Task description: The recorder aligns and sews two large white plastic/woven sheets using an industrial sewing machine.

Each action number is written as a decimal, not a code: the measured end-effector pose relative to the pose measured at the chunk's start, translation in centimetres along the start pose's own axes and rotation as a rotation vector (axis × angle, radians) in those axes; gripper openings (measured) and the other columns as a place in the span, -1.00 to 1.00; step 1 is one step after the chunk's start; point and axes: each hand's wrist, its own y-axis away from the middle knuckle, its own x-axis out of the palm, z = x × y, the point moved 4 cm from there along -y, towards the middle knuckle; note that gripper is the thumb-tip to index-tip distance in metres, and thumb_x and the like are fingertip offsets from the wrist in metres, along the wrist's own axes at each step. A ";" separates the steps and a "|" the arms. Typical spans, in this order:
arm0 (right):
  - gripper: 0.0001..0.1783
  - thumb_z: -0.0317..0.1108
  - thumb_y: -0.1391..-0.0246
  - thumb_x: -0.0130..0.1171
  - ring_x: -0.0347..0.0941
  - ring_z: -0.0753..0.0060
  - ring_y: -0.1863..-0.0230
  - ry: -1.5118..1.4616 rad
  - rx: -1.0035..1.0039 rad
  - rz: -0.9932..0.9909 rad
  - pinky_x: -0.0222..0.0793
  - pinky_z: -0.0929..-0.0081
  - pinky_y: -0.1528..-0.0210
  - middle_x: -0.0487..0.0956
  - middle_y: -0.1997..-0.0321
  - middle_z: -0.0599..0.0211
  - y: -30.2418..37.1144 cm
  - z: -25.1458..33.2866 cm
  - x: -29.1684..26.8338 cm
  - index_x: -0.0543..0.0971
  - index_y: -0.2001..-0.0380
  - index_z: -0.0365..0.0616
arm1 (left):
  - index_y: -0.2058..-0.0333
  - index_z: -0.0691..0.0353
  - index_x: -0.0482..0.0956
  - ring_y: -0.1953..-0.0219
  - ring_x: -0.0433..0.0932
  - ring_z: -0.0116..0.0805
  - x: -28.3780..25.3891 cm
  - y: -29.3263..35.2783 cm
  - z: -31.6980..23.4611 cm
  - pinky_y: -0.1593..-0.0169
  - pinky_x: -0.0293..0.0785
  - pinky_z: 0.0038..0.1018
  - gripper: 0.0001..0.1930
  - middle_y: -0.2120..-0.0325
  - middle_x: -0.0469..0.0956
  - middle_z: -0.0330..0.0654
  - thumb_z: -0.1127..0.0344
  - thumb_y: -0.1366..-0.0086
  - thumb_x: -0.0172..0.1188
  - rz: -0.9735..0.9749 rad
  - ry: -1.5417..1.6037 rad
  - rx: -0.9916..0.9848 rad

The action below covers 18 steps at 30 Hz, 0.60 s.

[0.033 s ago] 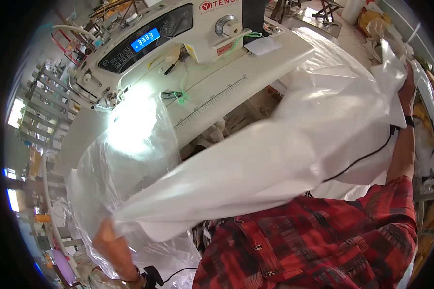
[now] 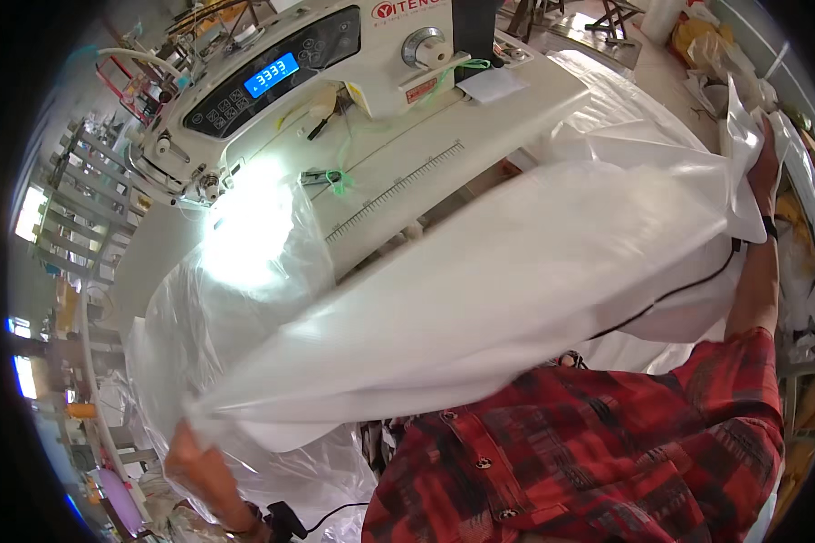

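Observation:
A long sheet of white, translucent plastic (image 2: 480,299) stretches across in front of me, slightly blurred. My left hand (image 2: 197,466), at the lower left, is closed on its near-left corner. At the far right my right hand (image 2: 764,167) grips the opposite end; plastic folds partly cover its fingers. Beyond the sheet stands a white sewing machine (image 2: 389,100) with a lit blue display. Under its bright lamp, near the needle, lies thin clear plastic film (image 2: 272,317) that drapes off the table's left side.
Green thread (image 2: 340,184) and a small metal part lie on the machine bed beside a printed ruler scale (image 2: 398,190). A white paper piece (image 2: 493,86) rests farther back. A black cable (image 2: 661,299) runs under the sheet. More plastic is heaped at the right.
My left hand has shifted slightly left, drawing the sheet tauter and flatter. The sheet's upper edge now hides more of the gap below the machine bed. My right hand has barely moved.

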 end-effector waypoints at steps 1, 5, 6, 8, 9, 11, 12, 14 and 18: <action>-0.49 -0.32 -0.29 -0.18 0.37 0.04 -0.20 0.061 0.166 0.141 0.33 0.31 -0.16 0.42 -0.22 0.14 1.1 -3.2 0.5 0.20 -0.30 0.05 | 0.31 0.37 0.59 0.39 0.57 0.10 0.1 0.5 5.1 0.21 0.47 -0.15 -0.76 0.44 0.59 0.13 0.35 -0.06 0.30 -0.090 -0.115 -0.167; -0.46 -0.24 -0.30 -0.18 0.30 -0.06 -0.22 0.230 0.206 0.141 0.31 0.19 -0.16 0.33 -0.26 -0.04 2.4 -9.5 2.7 0.12 -0.32 -0.06 | 0.25 0.39 0.56 0.29 0.57 0.12 2.0 1.0 13.1 0.10 0.46 -0.13 -0.76 0.35 0.58 0.17 0.40 -0.10 0.22 -0.191 -0.236 -0.355; -0.46 -0.21 -0.32 -0.20 0.28 -0.05 -0.25 0.274 0.164 0.043 0.30 0.19 -0.18 0.32 -0.27 -0.07 2.3 -9.6 3.0 0.12 -0.32 -0.09 | 0.24 0.40 0.55 0.28 0.57 0.12 2.0 1.7 14.3 0.10 0.46 -0.13 -0.75 0.35 0.58 0.17 0.40 -0.10 0.22 -0.197 -0.249 -0.361; -0.46 -0.21 -0.35 -0.26 0.23 -0.07 -0.30 0.406 0.037 -0.075 0.20 0.14 -0.27 0.32 -0.29 -0.03 0.3 -9.8 4.5 0.12 -0.31 -0.22 | 0.23 0.40 0.54 0.26 0.56 0.12 2.1 2.7 16.0 0.08 0.45 -0.13 -0.74 0.33 0.57 0.17 0.41 -0.09 0.22 -0.202 -0.271 -0.377; -0.46 -0.23 -0.35 -0.27 0.21 -0.09 -0.31 0.393 -0.033 -0.176 0.15 0.12 -0.30 0.31 -0.29 -0.05 -0.5 -10.1 5.6 0.13 -0.31 -0.26 | 0.22 0.40 0.53 0.25 0.55 0.12 1.9 3.2 16.8 0.08 0.44 -0.13 -0.73 0.32 0.56 0.17 0.41 -0.09 0.21 -0.206 -0.283 -0.387; -0.46 -0.25 -0.36 -0.28 0.19 -0.11 -0.33 0.358 -0.100 -0.262 0.10 0.10 -0.34 0.30 -0.30 -0.08 -1.6 -10.2 8.9 0.13 -0.31 -0.29 | 0.20 0.40 0.52 0.23 0.54 0.12 1.1 4.4 17.8 0.06 0.43 -0.13 -0.72 0.30 0.55 0.18 0.42 -0.09 0.21 -0.206 -0.324 -0.402; -0.45 -0.25 -0.34 -0.24 0.17 -0.12 -0.34 0.298 -0.052 -0.201 0.08 0.12 -0.35 0.28 -0.30 -0.11 -2.2 -10.5 11.3 0.13 -0.30 -0.32 | 0.19 0.40 0.51 0.23 0.54 0.12 0.4 5.1 18.1 0.06 0.43 -0.13 -0.71 0.29 0.54 0.18 0.42 -0.09 0.20 -0.204 -0.349 -0.409; -0.41 -0.24 -0.31 -0.16 0.14 -0.13 -0.35 0.196 0.041 -0.079 0.05 0.15 -0.36 0.25 -0.31 -0.18 -3.0 -12.3 16.5 0.12 -0.29 -0.38 | 0.17 0.40 0.50 0.21 0.53 0.12 -0.4 5.8 18.4 0.04 0.42 -0.12 -0.69 0.27 0.53 0.18 0.42 -0.08 0.20 -0.198 -0.387 -0.413; -0.31 -0.22 -0.24 -0.01 0.07 -0.16 -0.38 0.219 0.063 -0.003 -0.03 0.22 -0.40 0.19 -0.32 -0.31 -18.5 -24.4 10.9 0.11 -0.27 -0.50 | 0.14 0.41 0.47 0.17 0.51 0.13 13.9 12.3 25.5 0.01 0.39 -0.12 -0.66 0.23 0.51 0.18 0.43 -0.08 0.19 -0.152 -0.139 -0.485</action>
